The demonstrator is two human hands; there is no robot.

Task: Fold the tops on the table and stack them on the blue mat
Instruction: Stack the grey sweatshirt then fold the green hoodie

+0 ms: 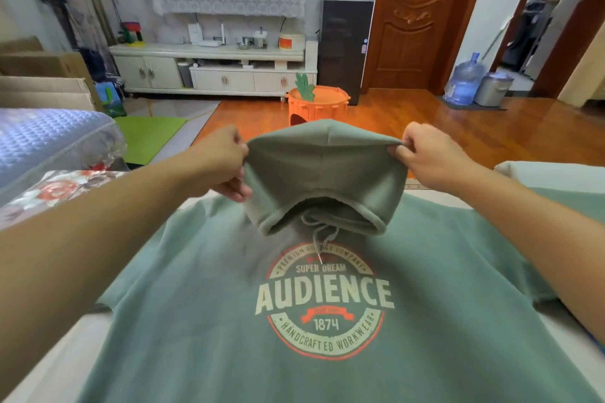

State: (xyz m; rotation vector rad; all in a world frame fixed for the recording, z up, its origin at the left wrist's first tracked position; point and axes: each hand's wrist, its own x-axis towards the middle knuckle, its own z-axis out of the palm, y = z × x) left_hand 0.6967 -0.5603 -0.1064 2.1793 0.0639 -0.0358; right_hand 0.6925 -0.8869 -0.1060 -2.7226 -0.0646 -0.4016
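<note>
A green hooded top point(203, 321) lies front side up on the table, its round "AUDIENCE 1874" print facing me. Its hood point(322, 173) is lifted off the table and curls over toward the chest, with the drawstring point(319, 232) hanging beneath. My left hand point(226, 162) pinches the hood's left edge. My right hand point(429, 154) pinches the hood's right edge. Both sleeves spread out to the sides under my forearms. No blue mat shows in this view.
The pale table point(45, 366) shows at the lower left and at the right edge. A flowered cloth point(59, 190) and a blue quilted cover point(42, 137) lie to the left. Beyond the table stand an orange carrot-shaped stool point(317, 105) and a white cabinet point(212, 72).
</note>
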